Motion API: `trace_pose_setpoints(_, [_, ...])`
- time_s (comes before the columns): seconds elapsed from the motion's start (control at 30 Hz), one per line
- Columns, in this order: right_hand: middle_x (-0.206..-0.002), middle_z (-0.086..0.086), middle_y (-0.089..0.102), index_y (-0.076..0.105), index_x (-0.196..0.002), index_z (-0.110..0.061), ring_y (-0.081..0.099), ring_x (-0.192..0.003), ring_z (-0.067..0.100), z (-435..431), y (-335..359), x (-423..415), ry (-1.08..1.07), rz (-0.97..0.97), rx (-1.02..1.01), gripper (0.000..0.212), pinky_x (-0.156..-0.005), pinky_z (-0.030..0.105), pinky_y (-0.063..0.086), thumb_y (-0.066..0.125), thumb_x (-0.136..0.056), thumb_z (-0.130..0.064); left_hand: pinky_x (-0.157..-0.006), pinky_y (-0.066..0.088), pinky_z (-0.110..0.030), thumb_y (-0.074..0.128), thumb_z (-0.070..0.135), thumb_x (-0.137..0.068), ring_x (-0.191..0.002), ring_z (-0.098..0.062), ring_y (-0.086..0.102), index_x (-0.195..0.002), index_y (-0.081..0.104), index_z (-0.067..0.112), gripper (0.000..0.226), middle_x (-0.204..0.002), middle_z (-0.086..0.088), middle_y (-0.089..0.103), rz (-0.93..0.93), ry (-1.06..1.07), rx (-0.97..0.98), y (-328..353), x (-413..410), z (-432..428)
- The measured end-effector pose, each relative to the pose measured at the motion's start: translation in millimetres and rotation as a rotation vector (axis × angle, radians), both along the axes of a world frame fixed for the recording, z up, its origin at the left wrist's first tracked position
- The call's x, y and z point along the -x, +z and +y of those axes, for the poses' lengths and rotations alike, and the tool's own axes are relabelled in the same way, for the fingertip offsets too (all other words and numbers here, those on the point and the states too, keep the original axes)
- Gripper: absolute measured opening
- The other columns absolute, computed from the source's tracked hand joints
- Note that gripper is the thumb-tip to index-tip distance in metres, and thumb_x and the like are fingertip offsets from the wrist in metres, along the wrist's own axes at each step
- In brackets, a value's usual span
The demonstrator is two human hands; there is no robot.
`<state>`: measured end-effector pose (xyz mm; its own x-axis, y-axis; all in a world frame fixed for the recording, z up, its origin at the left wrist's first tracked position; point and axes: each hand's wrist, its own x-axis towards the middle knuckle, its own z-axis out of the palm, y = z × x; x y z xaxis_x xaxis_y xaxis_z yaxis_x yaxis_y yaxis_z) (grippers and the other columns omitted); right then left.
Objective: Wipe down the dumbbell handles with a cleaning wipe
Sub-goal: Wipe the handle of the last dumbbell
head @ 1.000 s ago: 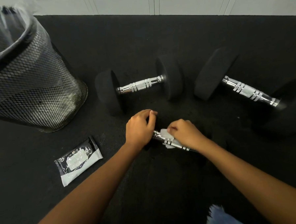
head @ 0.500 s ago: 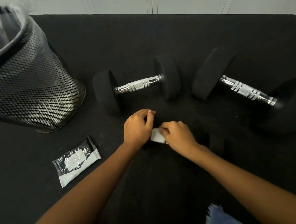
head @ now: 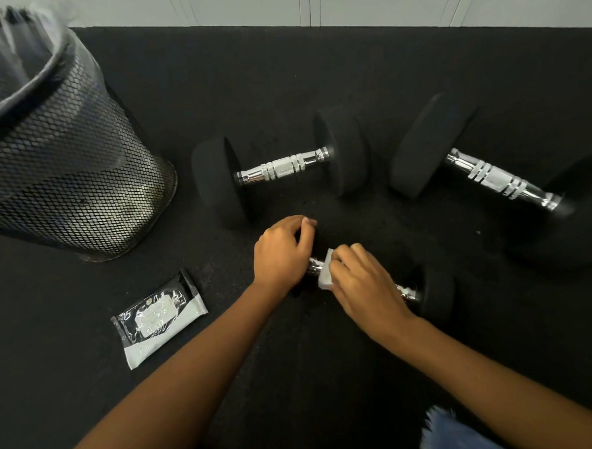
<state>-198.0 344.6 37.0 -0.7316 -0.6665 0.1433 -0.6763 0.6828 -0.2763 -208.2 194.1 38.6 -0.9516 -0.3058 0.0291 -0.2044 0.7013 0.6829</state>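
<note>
Three dumbbells with black heads and chrome handles lie on the black mat. The nearest dumbbell [head: 435,294] lies under my hands. My left hand [head: 282,252] grips its left head, fingers curled over the top. My right hand [head: 363,282] holds a white cleaning wipe [head: 325,274] wrapped on the chrome handle near its left end. Only short bits of that handle show. A second dumbbell [head: 281,168] lies behind my hands, and a third dumbbell [head: 498,179] lies at the right.
A black mesh waste bin [head: 62,174] with a liner stands at the left. A black and white wipes packet [head: 158,315] lies flat on the mat left of my left arm. White cabinet fronts run along the far edge. Blue fabric [head: 449,432] shows at the bottom.
My right hand slid the wipe left along the near handle to its left end, then back a little to the right. My left hand stayed on the left head.
</note>
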Motion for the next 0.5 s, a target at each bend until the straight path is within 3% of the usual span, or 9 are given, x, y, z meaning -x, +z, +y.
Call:
trace_pose_setpoints(0.23, [-0.088, 0.005, 0.060, 0.067, -0.080, -0.008, 0.054, -0.077, 0.019, -14, -6, 2, 0.197, 0.122, -0.037, 0.020, -0.064, 0.027, 0.044, 0.076, -0.063, -0.005, -0.073, 0.048, -0.025, 0.044, 0.025, -0.097, -0.091, -0.005, 0.061, -0.097, 0.071, 0.019, 0.028, -0.104, 0.008, 0.068, 0.025, -0.008, 0.004, -1, -3, -1])
trace_pose_setpoints(0.37, [-0.084, 0.008, 0.061, 0.068, -0.082, -0.003, 0.056, -0.072, 0.021, 0, -10, -1, 0.179, 0.175, -0.006, 0.020, -0.060, 0.029, 0.047, 0.073, -0.063, 0.002, -0.072, 0.042, -0.018, 0.043, 0.027, -0.097, -0.091, -0.003, 0.059, -0.100, 0.071, 0.019, 0.029, -0.105, 0.008, 0.068, 0.007, -0.019, 0.007, 0, 1, -1])
trace_pose_setpoints(0.5, [-0.082, 0.007, 0.058, 0.065, -0.080, -0.002, 0.052, -0.070, 0.021, 9, -13, -4, 0.091, 0.105, 0.013, 0.025, -0.058, 0.030, 0.048, 0.076, -0.058, 0.004, -0.071, 0.039, -0.017, 0.043, 0.028, -0.097, -0.092, -0.003, 0.059, -0.101, 0.071, 0.020, 0.029, -0.105, 0.008, 0.068, -0.005, -0.013, 0.015, 0, 0, -1])
